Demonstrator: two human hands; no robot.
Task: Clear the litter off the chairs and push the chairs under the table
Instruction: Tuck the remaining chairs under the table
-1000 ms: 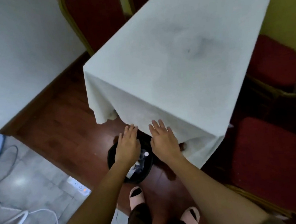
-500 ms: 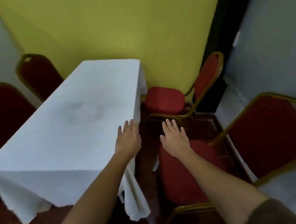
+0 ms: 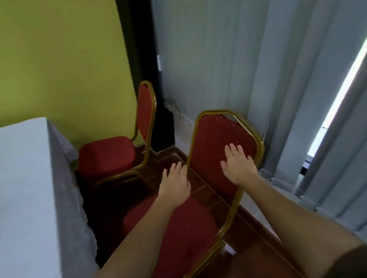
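Observation:
A red padded chair with a gold frame point(image 3: 185, 232) stands right below me, its seat facing the table point(image 3: 16, 207), which wears a white cloth, at the left. My left hand point(image 3: 175, 183) hovers flat above the far edge of its seat, fingers apart and empty. My right hand point(image 3: 238, 166) is spread in front of the chair's backrest point(image 3: 215, 139); whether it touches the padding I cannot tell. A second red chair point(image 3: 110, 155) stands farther back by the table's end. No litter shows on either seat.
A yellow-green wall point(image 3: 39, 64) rises behind the table. Grey vertical blinds point(image 3: 286, 78) hang close behind the near chair's back, with a bright gap at the right. A dark wooden floor strip point(image 3: 249, 235) runs between the chair and the blinds.
My view has swung right, from the table end and a black bin to the chairs. Both hands moved from over the table edge and seat to the near chair's seat and backrest.

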